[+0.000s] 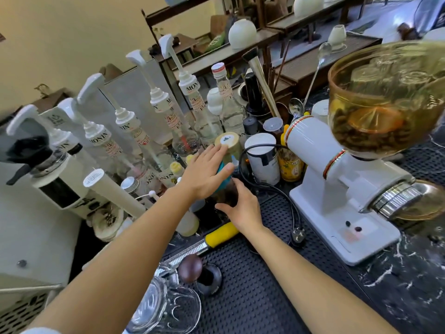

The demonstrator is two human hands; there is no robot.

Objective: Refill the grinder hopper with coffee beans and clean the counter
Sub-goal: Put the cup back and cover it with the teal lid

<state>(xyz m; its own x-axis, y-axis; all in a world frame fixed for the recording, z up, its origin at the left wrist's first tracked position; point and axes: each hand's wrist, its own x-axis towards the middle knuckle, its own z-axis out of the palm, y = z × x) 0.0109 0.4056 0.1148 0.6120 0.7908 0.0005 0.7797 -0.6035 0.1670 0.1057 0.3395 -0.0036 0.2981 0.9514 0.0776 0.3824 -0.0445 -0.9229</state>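
Note:
A white coffee grinder (337, 179) stands at the right on the counter, its amber hopper (385, 92) partly filled with beans. A dark jar with a teal lid (225, 186) stands among the bottles at the centre. My left hand (207, 172) rests flat on the jar's lid, fingers spread. Lower down, my right hand (240, 203) wraps around the jar's dark body. Two loose beans (352, 226) lie on the grinder's base.
Syrup pump bottles (125, 131) crowd the back left. A white canister (262, 160) and a black cable with plug (297, 233) lie beside the grinder. A yellow-handled grater (216, 236), a tamper (192, 267) and glassware (163, 307) sit on the black rubber mat (252, 297).

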